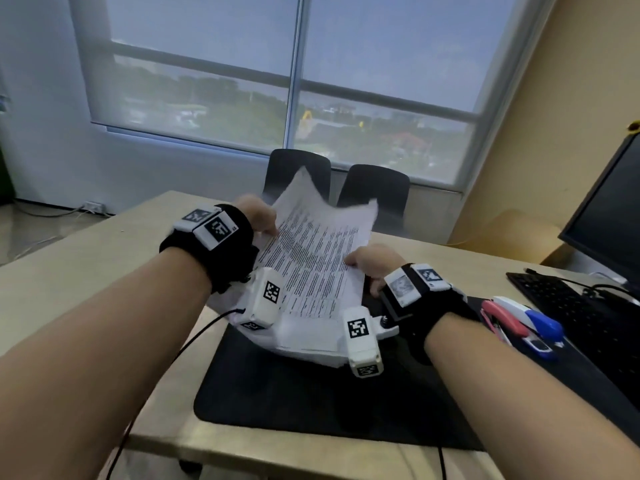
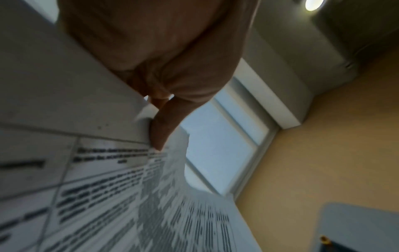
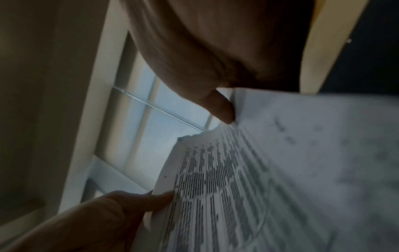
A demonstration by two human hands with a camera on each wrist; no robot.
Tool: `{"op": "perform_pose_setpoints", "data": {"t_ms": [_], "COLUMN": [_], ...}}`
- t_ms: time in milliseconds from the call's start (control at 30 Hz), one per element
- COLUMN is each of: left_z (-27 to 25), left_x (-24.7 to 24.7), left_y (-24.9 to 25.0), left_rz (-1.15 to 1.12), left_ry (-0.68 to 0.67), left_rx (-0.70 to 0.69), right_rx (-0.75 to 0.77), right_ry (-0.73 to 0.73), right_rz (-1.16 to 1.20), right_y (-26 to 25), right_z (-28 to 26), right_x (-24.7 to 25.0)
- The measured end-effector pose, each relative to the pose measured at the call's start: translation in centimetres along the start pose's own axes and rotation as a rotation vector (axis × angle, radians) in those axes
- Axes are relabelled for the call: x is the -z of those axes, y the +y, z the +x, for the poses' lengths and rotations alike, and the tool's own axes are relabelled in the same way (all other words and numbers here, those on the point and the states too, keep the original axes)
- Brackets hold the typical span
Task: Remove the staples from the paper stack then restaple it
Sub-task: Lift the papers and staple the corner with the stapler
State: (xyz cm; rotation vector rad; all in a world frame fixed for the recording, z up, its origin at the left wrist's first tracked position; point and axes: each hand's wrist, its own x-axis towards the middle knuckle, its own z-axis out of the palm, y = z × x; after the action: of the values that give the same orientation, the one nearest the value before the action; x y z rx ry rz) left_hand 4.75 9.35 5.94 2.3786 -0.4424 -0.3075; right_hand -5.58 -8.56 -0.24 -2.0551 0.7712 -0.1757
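A sheaf of printed sheets [image 1: 311,271] is held up in both hands, tilted away from the person and raised above the black mat [image 1: 294,403] that lies on the bench [image 1: 86,271]. Its near edge hangs low over the mat and its far corners flare upward and apart. The left hand [image 1: 258,214] is clamped on the left long edge and the right hand [image 1: 375,268] on the right one. The left wrist view shows a thumb [image 2: 164,126] laid on the printed face with the pages fanning beneath it, and the right wrist view shows the other thumb [image 3: 222,109] pressed at its margin. Gripping opposite edges with the pages loose between reads as a way to gather and square the sheets, probably before they are tapped level or fastened. The staplers [image 1: 519,323], red, white and blue, lie within reach to the right, beside the keyboard [image 1: 571,306] and below the dark monitor [image 1: 609,209], which fits that guess. The pages carry dense black lines of type, and the left wrist view shows ruled table cells, but all of it is too blurred to read. The only other markings are the black-and-white square code patterns on the wrist bands [image 1: 214,230], which hold no words, and no brand name shows.
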Motion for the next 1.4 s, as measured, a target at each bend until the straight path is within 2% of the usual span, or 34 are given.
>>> {"op": "perform_pose_setpoints", "data": {"t_ms": [133,233,300,433,533,700,767,867,967,1100,1200,1267,1300,1400], "left_z": [-0.9,-2.5,-3.7,-5.1,-5.6,-6.9,-6.9,-6.5,-5.8,-5.4,-5.3,-5.1,-4.9,-5.3], "left_x": [-0.7,-2.4,-3.9,-6.7,-6.0,-1.3,0.1,1.2,1.3,1.5,1.7,1.4,1.2,1.1], "left_y": [2.8,4.7,5.4,4.9,5.6,10.9,12.9,14.6,14.8,14.7,14.6,14.3,14.1,13.8], "left_rz": [-0.461,-0.763,-0.848,-0.916,-0.979,-0.963,-0.938,-0.93,-0.923,-0.901,-0.935,-0.931,-0.929,-0.947], "left_ry": [0.151,0.171,0.165,0.105,0.207,0.403,0.442,0.413,0.434,0.494,0.486,0.471,0.465,0.45], "left_rx": [-0.231,-0.357,-0.425,-0.472,-0.53,-0.613,-0.55,-0.417,-0.338,-0.312,-0.313,-0.333,-0.35,-0.37], "right_rx": [0.278,0.468,0.536,0.468,0.481,0.717,0.744,0.677,0.599,0.594,0.617,0.6,0.576,0.546], "right_ry": [0.435,0.69,0.755,0.671,0.679,0.778,0.829,0.836,0.836,0.857,0.877,0.867,0.806,0.504], "right_rz": [0.392,0.436,0.448,0.401,0.299,0.066,-0.133,-0.434,-0.546,-0.523,-0.44,-0.185,-0.004,0.453], "right_y": [-1.7,-1.9,-0.9,2.9,3.6,-0.9,-2.8,-4.7,-5.5,-5.7,-5.9,-5.5,-5.2,-3.7], "right_z": [-3.3,-6.1,-6.7,-6.9,-7.8,-10.5,-11.3,-12.2,-12.7,-12.7,-12.5,-12.0,-11.7,-10.5], "right_x": [3.5,5.8,6.5,7.0,8.4,12.0,13.4,14.3,14.6,14.5,14.2,14.3,14.2,13.4]}}
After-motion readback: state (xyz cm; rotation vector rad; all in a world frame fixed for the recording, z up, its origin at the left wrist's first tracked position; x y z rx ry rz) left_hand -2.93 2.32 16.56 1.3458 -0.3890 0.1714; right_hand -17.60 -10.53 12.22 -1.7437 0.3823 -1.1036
